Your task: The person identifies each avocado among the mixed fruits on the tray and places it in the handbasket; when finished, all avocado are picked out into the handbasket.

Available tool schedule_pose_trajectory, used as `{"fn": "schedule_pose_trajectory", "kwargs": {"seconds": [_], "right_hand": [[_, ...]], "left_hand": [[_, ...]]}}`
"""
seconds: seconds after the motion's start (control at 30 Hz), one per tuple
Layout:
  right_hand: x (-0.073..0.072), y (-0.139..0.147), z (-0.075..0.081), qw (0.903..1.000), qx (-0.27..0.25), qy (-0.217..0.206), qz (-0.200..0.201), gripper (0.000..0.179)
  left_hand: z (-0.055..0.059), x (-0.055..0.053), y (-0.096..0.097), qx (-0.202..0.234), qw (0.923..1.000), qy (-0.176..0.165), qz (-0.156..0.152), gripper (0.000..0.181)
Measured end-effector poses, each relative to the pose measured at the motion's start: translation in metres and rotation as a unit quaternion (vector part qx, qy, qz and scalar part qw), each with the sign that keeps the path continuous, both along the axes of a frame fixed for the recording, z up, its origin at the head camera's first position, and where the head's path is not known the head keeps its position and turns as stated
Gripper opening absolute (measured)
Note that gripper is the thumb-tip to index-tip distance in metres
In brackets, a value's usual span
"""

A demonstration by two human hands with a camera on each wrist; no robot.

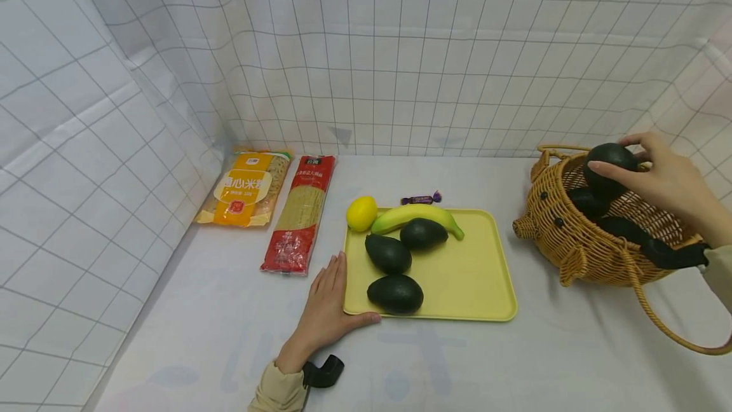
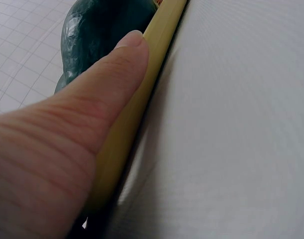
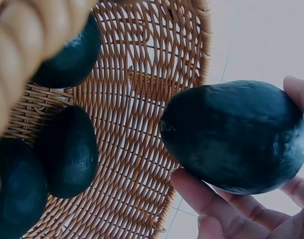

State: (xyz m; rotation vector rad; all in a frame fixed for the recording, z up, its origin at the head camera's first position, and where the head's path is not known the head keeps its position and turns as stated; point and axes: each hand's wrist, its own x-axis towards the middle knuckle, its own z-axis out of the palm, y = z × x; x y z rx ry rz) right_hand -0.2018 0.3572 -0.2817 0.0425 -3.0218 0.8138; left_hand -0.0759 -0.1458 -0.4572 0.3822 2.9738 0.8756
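Observation:
My right hand (image 1: 675, 177) grips a dark green avocado (image 1: 609, 167) over the mouth of a wicker basket (image 1: 577, 247) shaped like a pig. Thumb and fingers curve round this avocado (image 3: 236, 137) in the right wrist view, where several more avocados (image 3: 67, 152) lie inside the basket. At the near left corner of a yellow tray (image 1: 469, 272), my left hand (image 1: 326, 310) lies with straight fingers along its side and the thumb against its front rim. On the tray are three avocados (image 1: 394, 294), a banana (image 1: 420, 213) and a lemon (image 1: 361, 213).
A purple-wrapped candy (image 1: 421, 199) lies just behind the tray. To the left are a red noodle packet (image 1: 300, 215) and an orange packet (image 1: 246, 188). The basket's looped handle (image 1: 657, 316) hangs toward the front right. Gridded white cloth (image 1: 400, 49) walls the back and left.

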Motion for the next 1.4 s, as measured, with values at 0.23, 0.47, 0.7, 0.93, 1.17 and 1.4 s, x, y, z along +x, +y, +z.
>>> {"fn": "schedule_pose_trajectory", "kwargs": {"seconds": [0.23, 0.47, 0.7, 0.93, 1.17, 1.4], "right_hand": [[-0.0018, 0.0009, 0.0015, 0.9996, 0.016, -0.022, 0.006, 0.082], [-0.0032, 0.0004, -0.0008, 0.9993, 0.017, -0.032, 0.010, 0.084], [-0.0033, 0.0005, -0.0036, 0.9991, 0.024, -0.030, 0.016, 0.083], [-0.0043, 0.0018, -0.0048, 0.9978, 0.025, -0.059, 0.020, 0.083], [-0.0057, 0.0021, -0.0059, 0.9958, 0.035, -0.081, 0.027, 0.086], [-0.0047, 0.0005, -0.0049, 0.9948, 0.045, -0.083, 0.040, 0.085]], "left_hand": [[0.0000, 0.0005, -0.0002, -0.003, 1.0000, -0.002, 0.000, 0.126], [-0.0005, 0.0000, -0.0004, -0.005, 1.0000, 0.001, -0.001, 0.126], [-0.0007, -0.0003, -0.0003, -0.007, 1.0000, -0.001, -0.001, 0.127], [-0.0010, 0.0002, -0.0004, -0.005, 1.0000, 0.003, -0.001, 0.127], [-0.0015, -0.0002, -0.0009, -0.008, 1.0000, 0.000, 0.000, 0.127], [-0.0022, 0.0002, -0.0005, -0.010, 0.9999, 0.008, -0.003, 0.127]]}}
